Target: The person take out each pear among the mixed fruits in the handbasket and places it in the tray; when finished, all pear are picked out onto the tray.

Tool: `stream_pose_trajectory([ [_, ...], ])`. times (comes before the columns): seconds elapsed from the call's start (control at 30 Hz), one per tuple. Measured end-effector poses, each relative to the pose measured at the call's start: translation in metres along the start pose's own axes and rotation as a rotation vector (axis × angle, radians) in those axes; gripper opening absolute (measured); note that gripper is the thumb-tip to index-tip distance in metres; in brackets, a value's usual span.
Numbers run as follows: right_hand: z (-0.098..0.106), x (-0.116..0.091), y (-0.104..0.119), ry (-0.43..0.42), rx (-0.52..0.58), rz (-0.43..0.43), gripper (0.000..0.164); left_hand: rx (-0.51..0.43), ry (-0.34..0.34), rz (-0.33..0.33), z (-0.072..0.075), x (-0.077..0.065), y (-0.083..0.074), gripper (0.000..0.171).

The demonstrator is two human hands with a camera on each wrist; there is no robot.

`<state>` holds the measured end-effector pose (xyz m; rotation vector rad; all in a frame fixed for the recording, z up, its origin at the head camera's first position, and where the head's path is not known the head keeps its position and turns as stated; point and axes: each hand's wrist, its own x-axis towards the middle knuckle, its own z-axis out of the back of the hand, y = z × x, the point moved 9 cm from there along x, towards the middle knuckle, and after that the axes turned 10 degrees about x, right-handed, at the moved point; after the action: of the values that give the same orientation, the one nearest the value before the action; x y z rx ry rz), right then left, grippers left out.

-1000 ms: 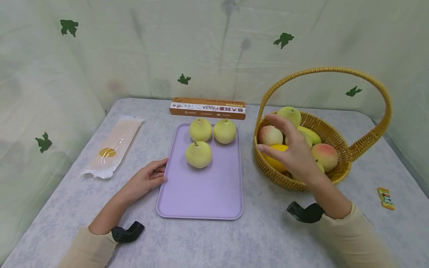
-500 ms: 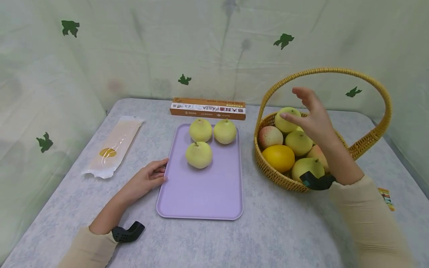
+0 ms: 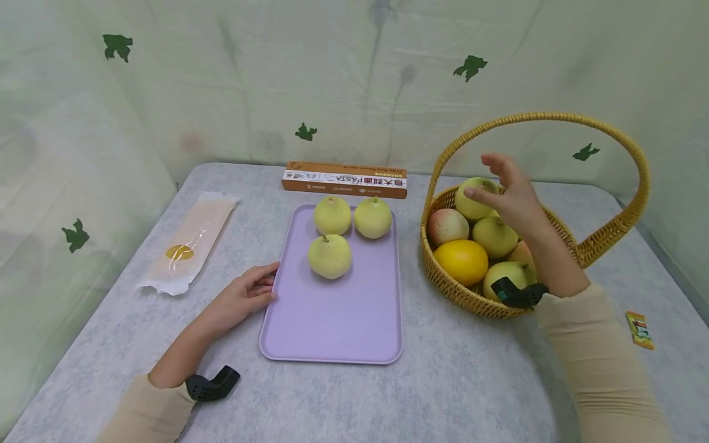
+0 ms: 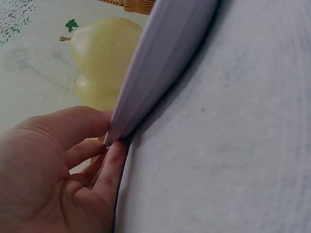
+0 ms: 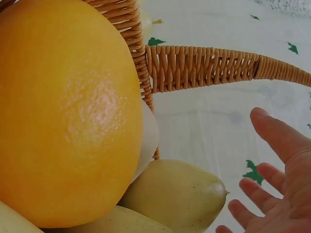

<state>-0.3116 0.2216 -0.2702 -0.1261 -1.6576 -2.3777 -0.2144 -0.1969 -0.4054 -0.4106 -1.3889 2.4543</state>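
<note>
At the lavender tray's [image 3: 332, 335] left edge is my left hand [image 3: 242, 299]. The left wrist view shows its thumb and fingertips gripping the tray rim [image 4: 146, 82]. Three pale yellow-green pears [image 3: 329, 256] sit on the tray's far half. Over the wicker basket [image 3: 460, 299] is my right hand [image 3: 517, 200], thumb and fingers spread and holding nothing, beside a green pear [image 3: 473, 198] at the back. Also in the basket are a peach [image 3: 447, 226], a yellow-orange fruit [image 3: 461, 261] and more pears; the right forearm hides part of the contents.
The basket's tall arched handle [image 3: 545, 115] rises over the right hand. A brown pasta box [image 3: 343, 179] lies behind the tray. A clear-wrapped packet [image 3: 191, 243] lies at left, and a small yellow wrapper [image 3: 640, 330] at far right.
My right hand has moved right and back from over the basket's front left, uncovering the yellow-orange fruit, and most recently dipped slightly. The left hand and tray stay put.
</note>
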Motion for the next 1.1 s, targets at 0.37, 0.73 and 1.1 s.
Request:
stream_pose_trajectory([
  [0.37, -0.004, 0.0, -0.02, 0.041, -0.033, -0.126, 0.075, 0.002, -0.001, -0.005, -0.001, 0.001, 0.0, 0.061],
  [0.73, -0.005, 0.001, -0.032, 0.066, -0.061, -0.206, 0.071, -0.001, 0.0, -0.008, 0.0, 0.001, -0.001, 0.061],
  [1.1, -0.006, 0.004, -0.043, 0.061, -0.061, -0.236, 0.065, 0.012, -0.002, -0.002, 0.0, 0.001, 0.002, 0.062],
])
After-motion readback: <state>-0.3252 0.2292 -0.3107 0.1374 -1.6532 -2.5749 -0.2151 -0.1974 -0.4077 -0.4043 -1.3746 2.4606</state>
